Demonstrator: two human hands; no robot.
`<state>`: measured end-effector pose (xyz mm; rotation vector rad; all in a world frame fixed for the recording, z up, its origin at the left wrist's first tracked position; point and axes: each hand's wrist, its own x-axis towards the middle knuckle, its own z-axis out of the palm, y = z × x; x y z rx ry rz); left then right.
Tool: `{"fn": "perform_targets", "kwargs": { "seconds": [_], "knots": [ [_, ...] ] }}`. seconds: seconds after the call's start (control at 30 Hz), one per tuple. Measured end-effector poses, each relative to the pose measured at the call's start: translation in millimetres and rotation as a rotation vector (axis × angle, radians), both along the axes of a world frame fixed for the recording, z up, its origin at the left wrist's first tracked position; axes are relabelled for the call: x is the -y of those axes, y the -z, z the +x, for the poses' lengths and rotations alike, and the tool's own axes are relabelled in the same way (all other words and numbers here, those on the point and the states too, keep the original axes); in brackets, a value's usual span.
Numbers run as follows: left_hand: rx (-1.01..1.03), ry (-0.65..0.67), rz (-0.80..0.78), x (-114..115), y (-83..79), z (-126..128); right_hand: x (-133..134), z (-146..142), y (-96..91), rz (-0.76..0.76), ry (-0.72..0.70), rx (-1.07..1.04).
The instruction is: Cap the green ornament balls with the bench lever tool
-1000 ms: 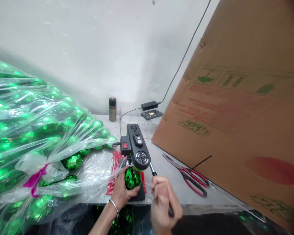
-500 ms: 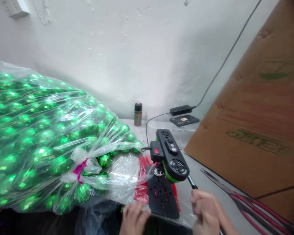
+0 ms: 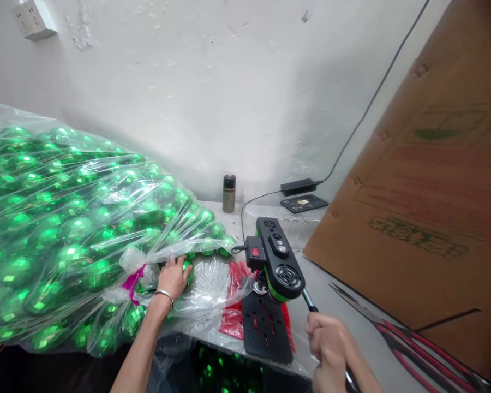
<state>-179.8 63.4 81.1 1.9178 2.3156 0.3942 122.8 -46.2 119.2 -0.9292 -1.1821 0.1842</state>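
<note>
Now | green ball [image 3: 189, 273]: partly under left grip [image 3: 174, 277] | lever [image 3: 308, 299]: inside right grip [image 3: 329, 341]

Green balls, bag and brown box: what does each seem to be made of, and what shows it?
Green balls: probably plastic, perhaps glass; mirror-shiny, with faceted glints. Bag: apparently thin plastic film, clear and glossy; creases, contents showing through. Brown box: likely cardboard, matt; printed tan surface.

Left hand [image 3: 173, 277] touches a green ball [image 3: 189, 270] (silver bangle [image 3: 164, 295] showing), right hand [image 3: 329, 346] grips the lever [image 3: 308, 300] of the black machine [image 3: 279, 256]!
</note>
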Motion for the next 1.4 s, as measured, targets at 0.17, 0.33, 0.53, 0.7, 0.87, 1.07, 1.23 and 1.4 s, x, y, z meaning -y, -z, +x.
{"fn": "perform_targets", "kwargs": {
  "seconds": [0.17,0.33,0.53,0.7,0.87,1.07,1.23,1.4],
  "knots": [
    [0.208,0.09,-0.118,4.3,4.4,-3.3,0.3,0.4,-1.6,0.012,-0.006,0.023],
    [0.463,0.194,-0.167,-1.7,-3.1,0.5,0.4,0.5,-6.6,0.0,0.007,0.084],
    [1.152,0.155,0.014,10.3,-15.5,26.9,-3.8,-2.8,-20.5,0.048,-0.023,0.057],
    [1.973,0.011,-0.098,46.4,5.7,65.8,-6.8,-5.1,-34.6,0.001,-0.032,0.016],
    [2.008,-0.15,-0.089,77.2,38.2,117.2,-4.5,-3.9,-41.4,-0.014,-0.051,0.052],
    [1.462,-0.034,0.133,84.1,75.4,155.7,-2.1,-1.2,-46.0,-0.032,-0.076,0.1],
    [1.083,0.134,0.23,77.8,100.3,159.9,-2.5,-0.9,-45.0,-0.009,-0.093,0.107],
    [0.946,0.23,0.259,77.8,108.2,161.7,-0.8,0.0,-43.0,0.002,-0.091,0.127]
  ]
}}
